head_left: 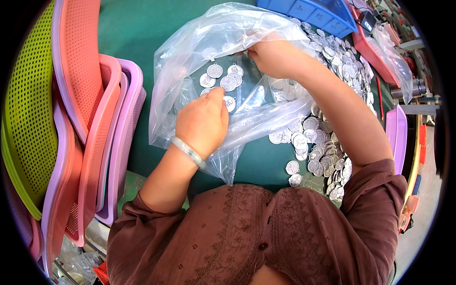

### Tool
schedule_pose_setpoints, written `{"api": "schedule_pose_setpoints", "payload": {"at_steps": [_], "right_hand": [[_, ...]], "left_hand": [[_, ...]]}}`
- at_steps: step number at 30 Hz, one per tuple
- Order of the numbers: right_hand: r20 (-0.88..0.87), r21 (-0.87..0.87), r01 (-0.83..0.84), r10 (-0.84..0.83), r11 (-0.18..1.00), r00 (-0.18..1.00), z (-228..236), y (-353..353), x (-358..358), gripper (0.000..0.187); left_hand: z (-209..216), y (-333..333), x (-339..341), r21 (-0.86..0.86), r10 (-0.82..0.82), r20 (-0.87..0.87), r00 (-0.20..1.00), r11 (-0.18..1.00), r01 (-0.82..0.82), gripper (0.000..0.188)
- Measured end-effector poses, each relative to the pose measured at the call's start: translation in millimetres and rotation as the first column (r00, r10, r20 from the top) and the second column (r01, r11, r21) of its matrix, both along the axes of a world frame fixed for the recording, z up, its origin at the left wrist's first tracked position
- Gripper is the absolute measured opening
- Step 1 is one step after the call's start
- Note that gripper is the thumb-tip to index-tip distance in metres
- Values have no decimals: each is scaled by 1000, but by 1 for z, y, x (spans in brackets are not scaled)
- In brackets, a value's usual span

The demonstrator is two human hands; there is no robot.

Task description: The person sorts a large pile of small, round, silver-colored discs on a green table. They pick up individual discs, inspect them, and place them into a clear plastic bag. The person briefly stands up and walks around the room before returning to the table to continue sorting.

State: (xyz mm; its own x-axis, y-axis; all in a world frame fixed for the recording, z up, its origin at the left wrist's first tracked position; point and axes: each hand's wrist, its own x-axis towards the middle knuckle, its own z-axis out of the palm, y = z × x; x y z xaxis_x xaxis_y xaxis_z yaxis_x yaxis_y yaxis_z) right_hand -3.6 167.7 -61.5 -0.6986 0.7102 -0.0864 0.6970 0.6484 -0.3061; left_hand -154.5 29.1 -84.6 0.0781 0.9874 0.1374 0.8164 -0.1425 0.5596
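A large clear plastic bag (209, 42) lies on the green table (128, 28), with several round silver medallions (223, 78) inside it. My left hand (202, 121), a pale bangle on its wrist, rests on the bag with fingertips on the medallions through the plastic. My right hand (273, 57) pinches the bag's edge near its opening, above the medallions. A big heap of the same silver medallions (327, 137) runs along the table under and beside my right forearm.
Stacked perforated plastic trays in green (28, 114), pink (78, 66) and lilac (123, 142) stand at the left. A blue bin (308, 12) sits at the top, a red tray (375, 57) and more clear bags at upper right, a lilac tray (396, 135) at the right.
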Motion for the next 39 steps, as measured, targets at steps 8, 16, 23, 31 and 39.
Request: {"api": "schedule_pose_setpoints", "payload": {"at_steps": [8, 16, 23, 31, 39], "right_hand": [[-19, -94, -14, 12, 995, 1000, 10, -15, 2, 33], [-120, -21, -240, 236, 971, 964, -9, -12, 4, 34], [-45, 28, -149, 150, 988, 988, -5, -14, 5, 32], [-169, 26, -212, 213, 977, 962, -13, -27, 2, 24], [-222, -40, -204, 191, 978, 956, -7, -24, 3, 19]], "left_hand": [[-2, 1, -1, 54, -4, 17, 1000, 999, 3, 16], [-5, 0, -6, 76, -137, -2, 991, 988, 136, 5], [1, -4, -8, 41, -154, -8, 988, 987, 155, 7], [4, -7, -11, -19, -182, -25, 983, 983, 182, 8], [8, -7, -10, -20, -219, -44, 975, 976, 218, 9]]}}
